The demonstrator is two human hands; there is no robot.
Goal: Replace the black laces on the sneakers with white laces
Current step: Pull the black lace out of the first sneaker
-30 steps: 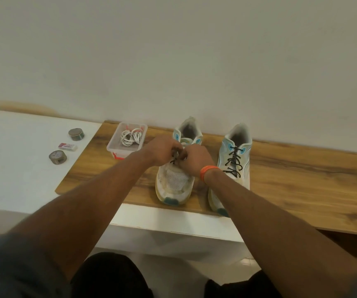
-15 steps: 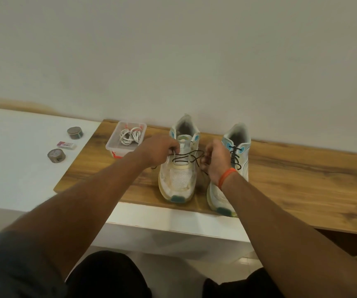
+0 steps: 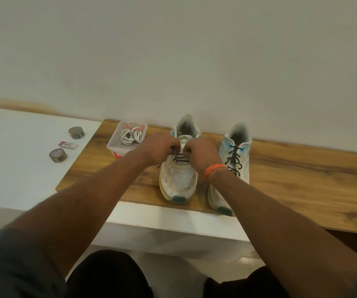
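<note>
Black lace (image 3: 178,157) pinched by left hand (image 3: 159,148) and right hand (image 3: 202,155) — fingers curled, over left sneaker (image 3: 179,177), wooden board (image 3: 302,181).

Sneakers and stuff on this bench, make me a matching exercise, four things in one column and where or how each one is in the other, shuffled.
Things:
1. left sneaker
2. right sneaker
3. white laces
4. orange wristband

States:
A. in the clear plastic box
B. black lace fully threaded, untouched
C. on the right hand's wrist
D. both hands at its black lace; left hand

Pairs: 1-D, 2-B, 3-A, 4-C
</note>
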